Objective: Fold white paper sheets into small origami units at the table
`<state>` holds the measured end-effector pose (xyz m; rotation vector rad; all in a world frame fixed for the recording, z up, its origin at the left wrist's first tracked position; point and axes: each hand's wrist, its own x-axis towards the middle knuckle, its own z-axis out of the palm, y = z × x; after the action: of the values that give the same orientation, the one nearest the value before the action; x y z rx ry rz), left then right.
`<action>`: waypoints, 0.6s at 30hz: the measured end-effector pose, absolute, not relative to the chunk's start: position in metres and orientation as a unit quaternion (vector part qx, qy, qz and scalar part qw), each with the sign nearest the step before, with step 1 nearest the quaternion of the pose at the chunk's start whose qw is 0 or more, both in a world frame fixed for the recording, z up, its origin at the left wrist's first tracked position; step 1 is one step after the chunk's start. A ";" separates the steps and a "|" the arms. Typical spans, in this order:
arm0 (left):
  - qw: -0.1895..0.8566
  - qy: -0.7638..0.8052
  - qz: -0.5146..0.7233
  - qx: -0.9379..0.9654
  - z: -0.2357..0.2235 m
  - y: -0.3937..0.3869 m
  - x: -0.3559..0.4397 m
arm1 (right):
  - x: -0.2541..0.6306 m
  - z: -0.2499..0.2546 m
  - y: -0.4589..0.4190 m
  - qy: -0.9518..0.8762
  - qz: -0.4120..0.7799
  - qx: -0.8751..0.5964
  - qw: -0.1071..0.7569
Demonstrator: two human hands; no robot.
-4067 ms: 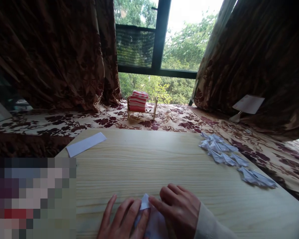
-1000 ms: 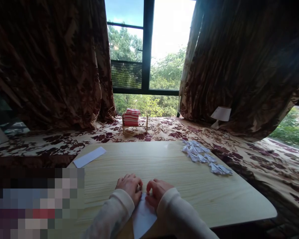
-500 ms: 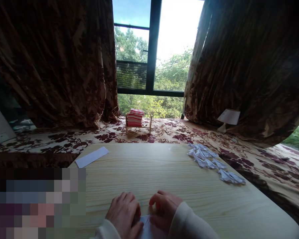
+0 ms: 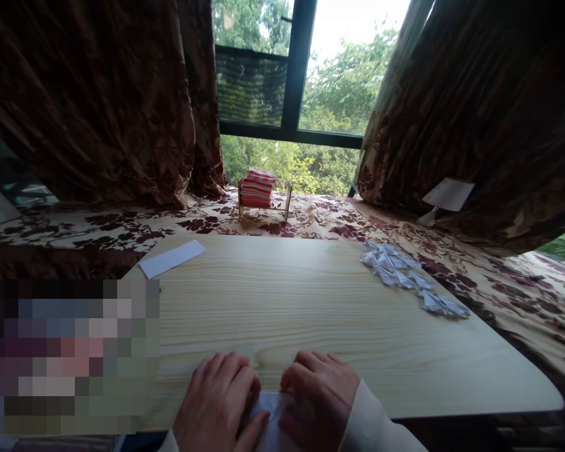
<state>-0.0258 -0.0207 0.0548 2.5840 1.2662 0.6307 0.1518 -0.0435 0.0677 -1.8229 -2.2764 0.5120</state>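
Observation:
A sheet of white paper [image 4: 270,433] lies at the near edge of the wooden table [image 4: 245,301], partly covered by both hands. My left hand [image 4: 219,402] grips its left side, thumb on top and fingers curled at the edge. Opposite it, my right hand [image 4: 322,398] closes on the right side with fingers bent and thumb pressed on the paper. Creases show faintly between the two thumbs. The lower part of the sheet runs out of view.
Several folded white paper pieces [image 4: 390,267] lie at the table's right far side. A flat white paper strip [image 4: 172,258] rests at the far left corner. Behind the table are a small rack with striped cloths [image 4: 258,188] and a white lamp [image 4: 448,193].
The view has tilted downward, so the table and window sit higher in the picture. Both hands stay on the paper, slightly farther apart.

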 end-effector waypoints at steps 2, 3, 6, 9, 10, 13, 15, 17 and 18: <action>0.109 0.433 0.210 0.870 0.056 -0.025 -0.027 | 0.150 0.062 -0.049 -0.770 0.162 -0.606 0.114; 0.113 0.436 0.208 0.869 0.057 -0.027 -0.028 | 0.149 0.059 -0.052 -0.771 0.155 -0.604 0.129; 0.114 0.445 0.203 0.865 0.058 -0.032 -0.029 | 0.146 0.052 -0.059 -0.768 0.129 -0.600 0.180; 0.101 0.445 0.216 0.863 0.056 -0.035 -0.028 | 0.142 0.049 -0.064 -0.766 0.109 -0.595 0.217; 0.102 0.442 0.222 0.863 0.055 -0.036 -0.028 | 0.141 0.049 -0.064 -0.768 0.107 -0.590 0.223; 0.126 0.429 0.238 0.862 0.055 -0.037 -0.028 | 0.140 0.047 -0.065 -0.771 0.104 -0.582 0.238; 0.164 0.427 0.261 0.850 0.057 -0.037 -0.030 | 0.141 0.046 -0.064 -0.772 0.112 -0.574 0.249; 0.234 0.439 0.296 0.816 0.062 -0.037 -0.033 | 0.145 0.047 -0.062 -0.773 0.138 -0.547 0.290; 0.276 0.451 0.311 0.790 0.065 -0.036 -0.034 | 0.148 0.049 -0.061 -0.771 0.156 -0.528 0.319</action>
<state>-0.0344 -0.0358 0.0646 2.1210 1.2120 0.8349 0.1476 -0.0613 0.0494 -1.3898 -2.0279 0.4093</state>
